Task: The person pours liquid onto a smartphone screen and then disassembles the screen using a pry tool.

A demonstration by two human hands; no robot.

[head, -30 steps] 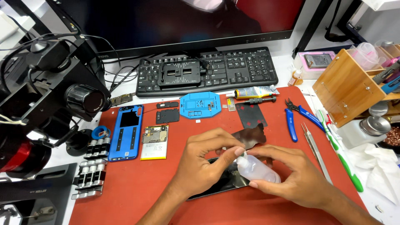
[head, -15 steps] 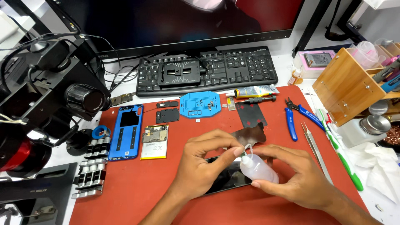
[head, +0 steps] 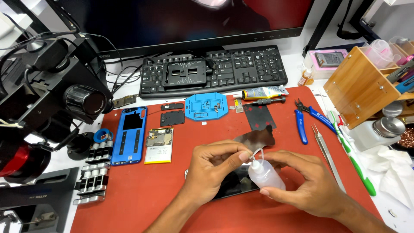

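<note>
My right hand [head: 302,181] grips a small translucent white squeeze bottle [head: 266,176], tilted with its thin nozzle up and to the left. My left hand [head: 215,168] pinches the bottle's nozzle cap [head: 254,154] between thumb and forefinger. Under both hands a dark phone screen [head: 235,185] lies flat on the red mat [head: 142,198], mostly hidden by my hands. A grey metal shield plate [head: 255,139] lies just beyond my fingers.
On the mat lie a blue phone frame [head: 129,134], a battery with a circuit board [head: 159,144], a blue round jig [head: 206,106], blue cutters [head: 307,117], tweezers [head: 327,156] and a screwdriver [head: 258,102]. A keyboard [head: 213,70] sits behind, a microscope [head: 47,86] left, a wooden rack [head: 360,88] right.
The bottle has shifted slightly and tipped more upright in my right hand, and my left fingers have closed on its nozzle tip. Nothing else on the mat has moved.
</note>
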